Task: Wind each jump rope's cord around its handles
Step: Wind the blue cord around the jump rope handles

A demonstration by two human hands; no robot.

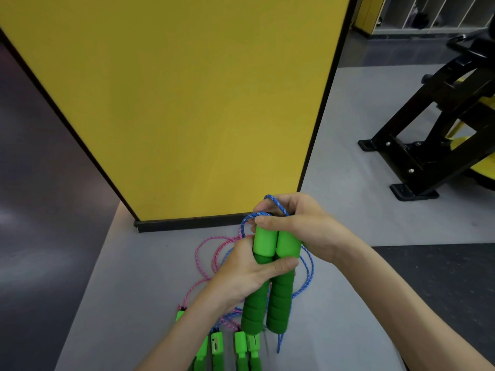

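While left hand (241, 274) grips both green handles (280, 295) side by side, up off the floor (128, 290), right hand (302, 226) pinches the blue cord (276, 204) at the handles' top end. Reads as start of winding: no full turns on the handles yet, and the rest of the cord hangs loose. Next move likely needs the cord taut, laid across both handles, left thumb trapping the first turn. Pink cord (203, 253) and more handles (241, 349) lie below, unwound.

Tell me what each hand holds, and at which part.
Left hand grips both green handles around their middle. Right hand pinches the blue cord above their tops.
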